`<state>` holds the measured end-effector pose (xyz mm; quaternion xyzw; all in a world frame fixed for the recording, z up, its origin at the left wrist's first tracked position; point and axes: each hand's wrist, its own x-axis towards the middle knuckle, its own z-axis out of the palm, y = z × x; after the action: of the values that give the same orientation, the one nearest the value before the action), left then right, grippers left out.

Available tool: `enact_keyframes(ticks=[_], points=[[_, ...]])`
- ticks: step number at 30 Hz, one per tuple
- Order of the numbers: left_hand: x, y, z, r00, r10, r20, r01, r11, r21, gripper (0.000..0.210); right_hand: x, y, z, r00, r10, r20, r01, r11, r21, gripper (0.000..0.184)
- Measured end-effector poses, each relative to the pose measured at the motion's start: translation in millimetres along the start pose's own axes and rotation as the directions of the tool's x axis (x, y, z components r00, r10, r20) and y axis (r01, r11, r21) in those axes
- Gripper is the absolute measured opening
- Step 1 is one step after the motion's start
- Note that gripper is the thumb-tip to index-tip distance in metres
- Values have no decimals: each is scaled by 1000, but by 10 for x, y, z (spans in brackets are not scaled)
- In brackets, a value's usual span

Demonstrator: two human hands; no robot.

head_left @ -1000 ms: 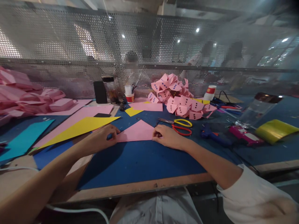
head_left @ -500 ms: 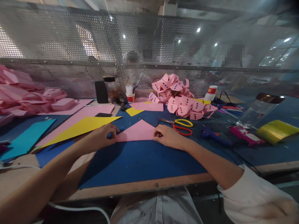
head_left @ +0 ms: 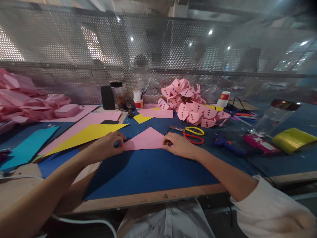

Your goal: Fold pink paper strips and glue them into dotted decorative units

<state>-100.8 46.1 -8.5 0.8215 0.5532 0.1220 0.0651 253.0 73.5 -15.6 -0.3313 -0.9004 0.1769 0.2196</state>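
Note:
A piece of pink paper (head_left: pixel 146 140), triangular with its peak pointing away from me, lies on the blue mat (head_left: pixel 148 175). My left hand (head_left: pixel 111 144) pinches its left corner between thumb and finger. At the opposite corner, my right hand (head_left: pixel 179 144) is closed on the paper, fingers curled. Just beyond my right hand rest scissors (head_left: pixel 194 135) with one yellow and one red handle. A large sheet of yellow paper (head_left: pixel 84 137) lies beside my left hand, over pink paper.
Pink folded pieces with dots (head_left: pixel 195 105) are heaped at the back. More pink paper (head_left: pixel 29 99) piles up at the left, near a turquoise sheet (head_left: pixel 29 147). To the right are a blue glue gun (head_left: pixel 228 143), a magenta tool (head_left: pixel 261 143) and a clear jar (head_left: pixel 274 117). A perforated metal screen (head_left: pixel 158 43) stands behind.

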Motion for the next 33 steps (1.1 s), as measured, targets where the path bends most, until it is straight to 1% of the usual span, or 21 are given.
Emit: enact_keyframes(ticks=[6, 11, 17, 22, 27, 33], points=[[-29, 72, -51, 999, -41, -3, 41, 999, 9, 20, -6, -5, -4, 1000, 5, 1, -5, 1000, -7, 8], [-35, 79, -60, 999, -24, -30, 24, 1000, 1, 19, -8, -8, -9, 1000, 11, 8, -11, 1000, -4, 8], [-40, 35, -82, 1000, -25, -13, 26, 999, 48, 18, -7, 3, 2, 1000, 11, 3, -11, 1000, -4, 7], [-53, 27, -120, 1000, -23, -3, 23, 999, 44, 23, -4, 1, -1, 1000, 7, 7, -7, 1000, -3, 8], [-65, 42, -151, 999, -16, 41, 15, 999, 33, 26, 4, 3, 2, 1000, 10, 4, -10, 1000, -11, 7], [-49, -14, -129, 1000, 4, 16, -4, 1000, 2, 23, -5, 7, 5, 1000, 5, 0, -5, 1000, -3, 7]])
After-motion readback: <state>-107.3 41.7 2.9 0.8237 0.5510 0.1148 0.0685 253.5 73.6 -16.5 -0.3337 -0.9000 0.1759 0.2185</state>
